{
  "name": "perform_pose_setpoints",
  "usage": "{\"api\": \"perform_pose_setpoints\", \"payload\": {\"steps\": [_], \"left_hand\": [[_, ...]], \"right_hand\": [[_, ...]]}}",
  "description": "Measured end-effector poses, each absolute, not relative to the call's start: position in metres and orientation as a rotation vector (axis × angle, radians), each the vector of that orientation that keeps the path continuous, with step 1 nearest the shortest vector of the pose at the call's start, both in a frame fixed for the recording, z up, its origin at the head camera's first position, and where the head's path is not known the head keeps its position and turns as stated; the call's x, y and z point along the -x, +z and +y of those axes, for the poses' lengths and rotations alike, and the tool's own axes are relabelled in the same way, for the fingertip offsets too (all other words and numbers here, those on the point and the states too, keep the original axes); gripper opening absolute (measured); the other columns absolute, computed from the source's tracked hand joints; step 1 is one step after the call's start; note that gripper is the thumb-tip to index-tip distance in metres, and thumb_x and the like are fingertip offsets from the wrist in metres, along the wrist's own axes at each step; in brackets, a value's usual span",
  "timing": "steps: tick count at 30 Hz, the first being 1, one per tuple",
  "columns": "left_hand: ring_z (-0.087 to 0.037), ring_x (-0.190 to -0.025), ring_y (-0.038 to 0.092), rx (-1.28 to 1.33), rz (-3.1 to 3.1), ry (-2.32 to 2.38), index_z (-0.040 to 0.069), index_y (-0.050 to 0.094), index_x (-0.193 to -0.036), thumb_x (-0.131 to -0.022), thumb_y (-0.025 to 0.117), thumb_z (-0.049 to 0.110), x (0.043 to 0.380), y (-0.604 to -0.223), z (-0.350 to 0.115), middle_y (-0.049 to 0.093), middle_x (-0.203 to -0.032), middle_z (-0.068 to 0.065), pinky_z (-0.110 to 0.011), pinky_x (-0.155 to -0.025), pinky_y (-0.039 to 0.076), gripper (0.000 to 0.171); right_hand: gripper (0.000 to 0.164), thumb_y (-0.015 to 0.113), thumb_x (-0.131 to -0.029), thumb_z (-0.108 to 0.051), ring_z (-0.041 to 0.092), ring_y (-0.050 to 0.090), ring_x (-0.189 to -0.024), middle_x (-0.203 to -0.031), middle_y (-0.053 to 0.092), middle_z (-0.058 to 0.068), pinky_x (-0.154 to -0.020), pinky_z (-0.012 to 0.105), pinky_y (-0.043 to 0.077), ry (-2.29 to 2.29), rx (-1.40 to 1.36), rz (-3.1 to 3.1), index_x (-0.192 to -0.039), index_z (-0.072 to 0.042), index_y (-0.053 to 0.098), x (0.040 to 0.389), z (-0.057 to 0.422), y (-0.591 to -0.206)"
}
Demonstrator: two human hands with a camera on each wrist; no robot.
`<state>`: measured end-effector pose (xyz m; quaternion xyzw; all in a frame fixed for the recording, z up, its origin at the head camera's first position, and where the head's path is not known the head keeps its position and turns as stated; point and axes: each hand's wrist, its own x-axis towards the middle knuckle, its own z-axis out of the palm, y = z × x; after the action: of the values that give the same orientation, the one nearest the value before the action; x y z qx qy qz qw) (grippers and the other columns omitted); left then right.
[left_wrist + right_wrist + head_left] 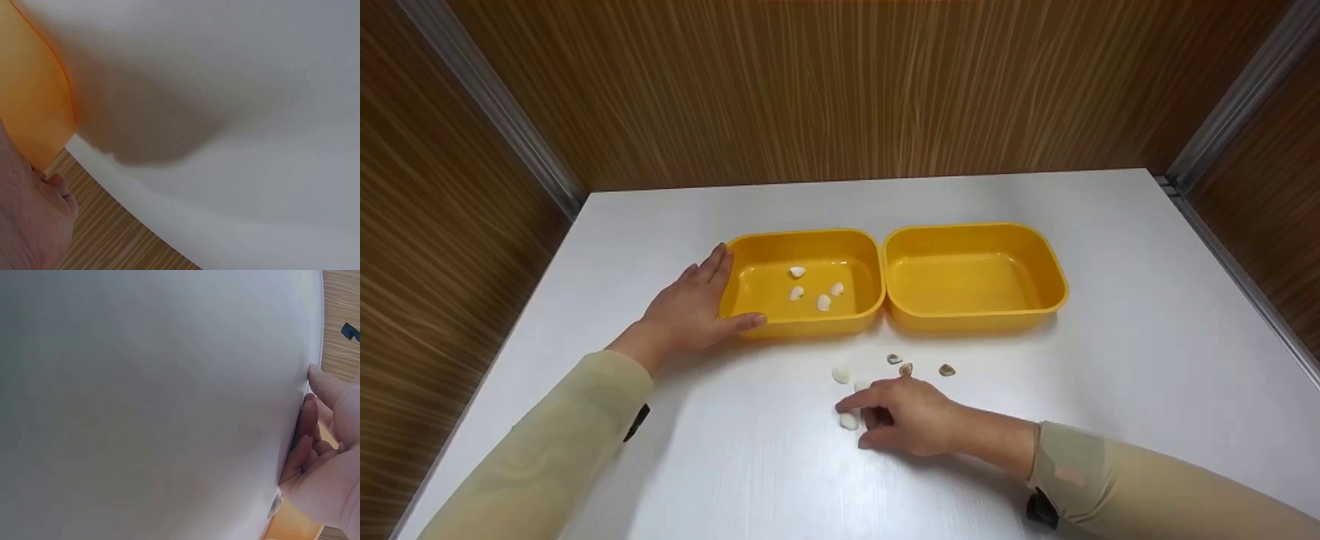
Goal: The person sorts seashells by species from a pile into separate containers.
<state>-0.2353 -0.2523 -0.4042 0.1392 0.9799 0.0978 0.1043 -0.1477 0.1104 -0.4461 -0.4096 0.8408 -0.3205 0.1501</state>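
My left hand (pixel 690 307) rests against the left end of a yellow plastic tray (pixel 802 328), its fingers along the outer side and its thumb at the front rim. Several white seashells lie on the tray's floor. On the table in front, my right hand (pixel 919 416) hovers around a white seashell (pixel 848 421), with the index finger and thumb apart on either side of it and the other fingers bent. Another white shell (pixel 841 374) lies just beyond, and a third (pixel 862 385) is partly hidden by the hand. In the right wrist view, the right hand (pixel 332 444) is seen at the edge.
A second yellow tray (pixel 975 322) with no shells in it touches the first on the right. Brownish shells lie before it: one at the right (pixel 947 370), one by the knuckles (pixel 906 370) and a greyish one (pixel 894 358). Wood-grain panels (pixel 855 90) enclose the white table (pixel 1117 300).
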Motion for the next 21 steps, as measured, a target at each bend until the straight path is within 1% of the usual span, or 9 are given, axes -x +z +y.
{"api": "perform_pose_setpoints", "payload": {"steps": [5,11,17,21], "left_hand": [[-0.047,-0.160,0.011,-0.411,2.887,0.296,0.004,-0.006,-0.169,-0.088,0.037,0.094,0.2349,-0.4041,-0.2529,-0.009,-0.178,-0.012,-0.059,-0.128,0.016,0.128],[-0.045,-0.161,0.011,-0.420,2.889,0.290,0.004,-0.006,-0.169,-0.089,0.037,0.093,0.2354,-0.4035,-0.2527,-0.009,-0.178,-0.013,-0.057,-0.129,0.016,0.128],[-0.046,-0.160,0.014,-0.427,2.898,0.283,0.003,-0.005,-0.169,-0.090,0.038,0.092,0.2357,-0.4033,-0.2528,-0.007,-0.178,-0.014,-0.057,-0.128,0.018,0.127],[-0.044,-0.161,0.014,-0.432,2.906,0.280,0.001,-0.003,-0.168,-0.089,0.038,0.093,0.2347,-0.4035,-0.2524,-0.006,-0.178,-0.015,-0.055,-0.130,0.014,0.128]], "right_hand": [[0.040,0.087,-0.089,-0.012,0.001,0.052,-0.073,-0.082,0.062,-0.012,-0.067,0.020,0.044,-0.922,1.181,2.407,-0.128,-0.015,0.078,0.1478,0.1099,-0.4455],[0.033,0.086,-0.089,-0.013,0.001,0.054,-0.076,-0.085,0.064,-0.014,-0.069,0.021,0.045,-0.917,1.179,2.406,-0.121,-0.019,0.080,0.1478,0.1100,-0.4447],[0.028,0.087,-0.089,-0.014,0.002,0.053,-0.076,-0.083,0.063,-0.014,-0.068,0.021,0.044,-0.922,1.180,2.405,-0.116,-0.021,0.081,0.1479,0.1087,-0.4454],[0.026,0.086,-0.089,-0.015,0.002,0.052,-0.076,-0.083,0.061,-0.014,-0.069,0.021,0.043,-0.915,1.180,2.407,-0.113,-0.021,0.080,0.1479,0.1089,-0.4452]]}}
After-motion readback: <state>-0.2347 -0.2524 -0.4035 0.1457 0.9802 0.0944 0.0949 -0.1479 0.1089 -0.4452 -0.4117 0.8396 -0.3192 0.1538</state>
